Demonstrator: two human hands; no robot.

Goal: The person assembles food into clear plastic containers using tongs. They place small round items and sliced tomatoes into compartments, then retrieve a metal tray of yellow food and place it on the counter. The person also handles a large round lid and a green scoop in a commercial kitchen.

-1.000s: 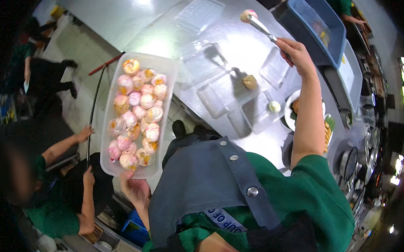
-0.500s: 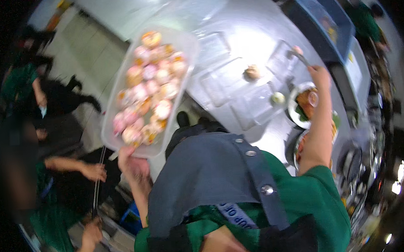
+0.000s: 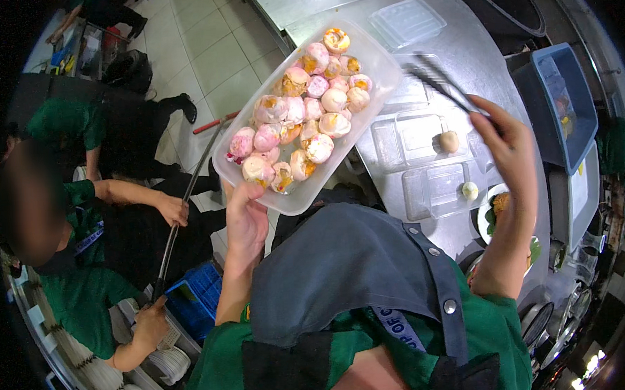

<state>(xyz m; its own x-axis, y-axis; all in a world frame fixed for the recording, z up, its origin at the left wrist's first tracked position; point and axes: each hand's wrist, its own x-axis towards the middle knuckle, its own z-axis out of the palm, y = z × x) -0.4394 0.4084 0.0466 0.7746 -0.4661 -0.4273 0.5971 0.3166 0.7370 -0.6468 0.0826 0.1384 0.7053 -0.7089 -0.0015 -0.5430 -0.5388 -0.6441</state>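
Note:
My left hand [image 3: 247, 215] grips the near end of a translucent plastic tub [image 3: 384, 77], holding it tilted beside the table. Inside lie several pinkish-white eggs [image 3: 334, 100], some broken with orange yolk showing. My right hand [image 3: 502, 134] is closed around dark metal tongs [image 3: 441, 81]. Their blurred tips point left, near the tub's right rim; whether anything is between them I cannot make out. Below the tongs, clear hinged food boxes [image 3: 387, 143] stand open on the steel table. One brownish egg [image 3: 449, 142] and one pale egg [image 3: 470, 190] sit in boxes there.
A stack of clear lids or boxes [image 3: 407, 22] lies at the table's far side. To the right are a blue bin [image 3: 586, 113] and a plate of food [image 3: 486, 215] partly behind my forearm. At left, a co-worker [image 3: 87, 295] holds a long red-ended pole [image 3: 198, 168].
The tongs, which had a pinkish piece at their tips over a box on the right, have swung left toward the tub. My view has shifted, and the tub appears farther right.

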